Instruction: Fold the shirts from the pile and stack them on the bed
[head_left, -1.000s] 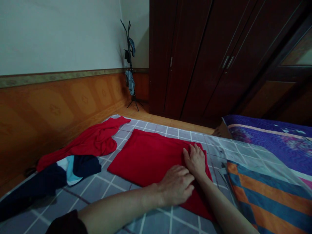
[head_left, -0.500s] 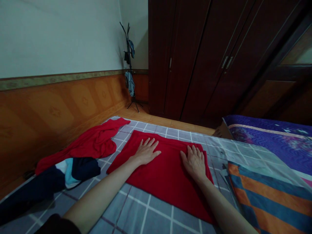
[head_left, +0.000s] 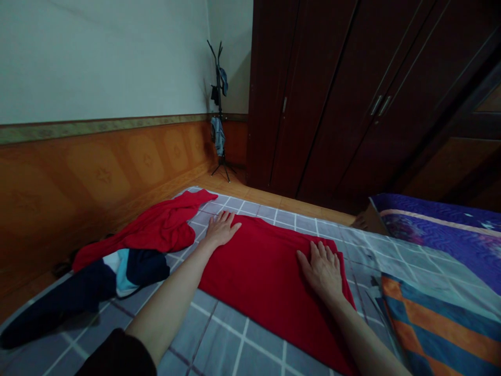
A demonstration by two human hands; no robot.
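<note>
My left hand (head_left: pixel 221 230) has moved from mid-cloth up to the far edge of the red cloth (head_left: pixel 270 277), at its upper left corner. The cloth's left edge now lies further right, baring more grey checked bedsheet (head_left: pixel 219 324) at lower centre.

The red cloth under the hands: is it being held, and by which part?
Nothing is held. The right hand lies open on the red cloth near its edge; the left hand rests open at its corner.

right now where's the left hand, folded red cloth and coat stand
left hand (head_left: pixel 221 228), head view, back of the hand
folded red cloth (head_left: pixel 266 282), head view, on its middle
coat stand (head_left: pixel 219 104), head view, on its pole
</note>
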